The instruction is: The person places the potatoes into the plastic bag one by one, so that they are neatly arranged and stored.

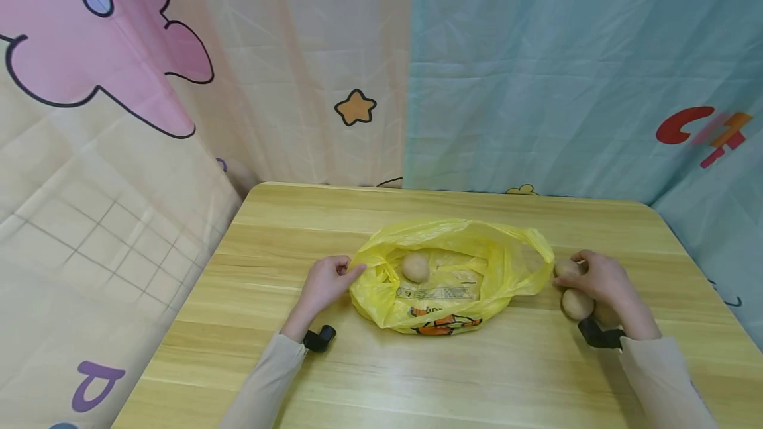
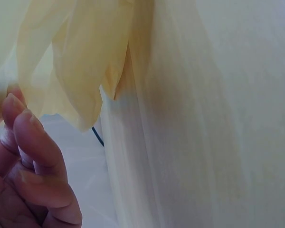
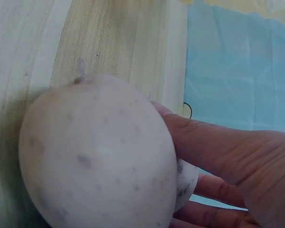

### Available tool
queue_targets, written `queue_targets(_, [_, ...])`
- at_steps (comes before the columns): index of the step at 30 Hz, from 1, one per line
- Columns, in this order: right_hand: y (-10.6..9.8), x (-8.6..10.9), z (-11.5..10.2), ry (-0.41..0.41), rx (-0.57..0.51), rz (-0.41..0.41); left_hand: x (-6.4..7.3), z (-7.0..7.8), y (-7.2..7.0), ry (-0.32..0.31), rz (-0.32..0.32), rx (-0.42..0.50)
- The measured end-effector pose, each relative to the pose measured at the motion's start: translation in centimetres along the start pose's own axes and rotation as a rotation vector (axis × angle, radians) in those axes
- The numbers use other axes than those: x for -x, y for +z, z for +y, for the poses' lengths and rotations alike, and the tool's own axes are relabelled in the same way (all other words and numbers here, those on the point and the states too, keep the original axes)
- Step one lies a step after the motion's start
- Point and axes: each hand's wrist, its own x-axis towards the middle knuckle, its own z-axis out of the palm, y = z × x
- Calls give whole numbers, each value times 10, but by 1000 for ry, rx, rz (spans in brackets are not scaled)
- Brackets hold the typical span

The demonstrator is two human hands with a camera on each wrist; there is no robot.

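A yellow plastic bag [image 1: 381,306] lies with its mouth spread wide on the table, and one potato [image 1: 415,267] rests inside. My left hand [image 1: 324,283] pinches the bag's left rim between thumb and fingers; the left wrist view shows the thin yellow film [image 2: 80,61] at the fingertips. To the right of the bag, my right hand [image 1: 605,280] grips a potato [image 1: 566,270]. Just in front of it sits a second potato [image 1: 577,304], large and spotted in the right wrist view. A third potato [image 1: 607,314] is partly hidden under the right wrist.
The bag's handle loop [image 1: 539,260] reaches out right, close to the gripped potato. All this lies on a light wooden table [image 1: 286,230]. Printed curtains [image 1: 298,71] hang behind the table's back edge and along its sides.
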Motion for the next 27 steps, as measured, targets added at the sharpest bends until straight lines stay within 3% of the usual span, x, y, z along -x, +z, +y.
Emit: queue_targets(27, [9,3,6,7,-15,84,0,2,-1,2,-13,-5])
